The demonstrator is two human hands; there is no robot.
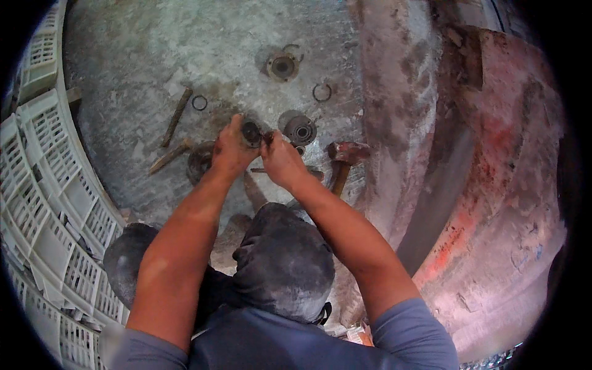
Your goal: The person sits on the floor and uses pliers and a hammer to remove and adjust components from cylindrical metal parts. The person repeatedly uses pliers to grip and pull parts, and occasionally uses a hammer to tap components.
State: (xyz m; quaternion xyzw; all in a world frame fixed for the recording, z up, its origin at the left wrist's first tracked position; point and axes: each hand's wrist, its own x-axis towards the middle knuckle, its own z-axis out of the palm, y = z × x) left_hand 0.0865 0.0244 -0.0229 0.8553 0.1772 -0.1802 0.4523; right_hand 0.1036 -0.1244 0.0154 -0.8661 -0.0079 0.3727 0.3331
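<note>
My left hand [229, 151] is closed round a dark, hollow round metal part [251, 132], held just above the floor. My right hand [283, 161] is closed at the part's right edge, its fingertips pinched on something small and dark that I cannot make out. Right beside that hand lies a round metal piece with concentric rings, like a bearing hub [301, 131], with a small ring [300, 150] below it. A hammer [348, 153] with a worn reddish head rests further right. Partly behind my left wrist sits another dark round part [197, 163].
Beyond my hands are a flanged round part [283, 66] and two thin rings, one left [199, 102] and one right [322, 92]. A rough bar [177, 117] and a pointed wooden piece [168, 157] lie left. White plastic crates [68, 166] line the left; a red-stained bulky surface [487, 185] stands right.
</note>
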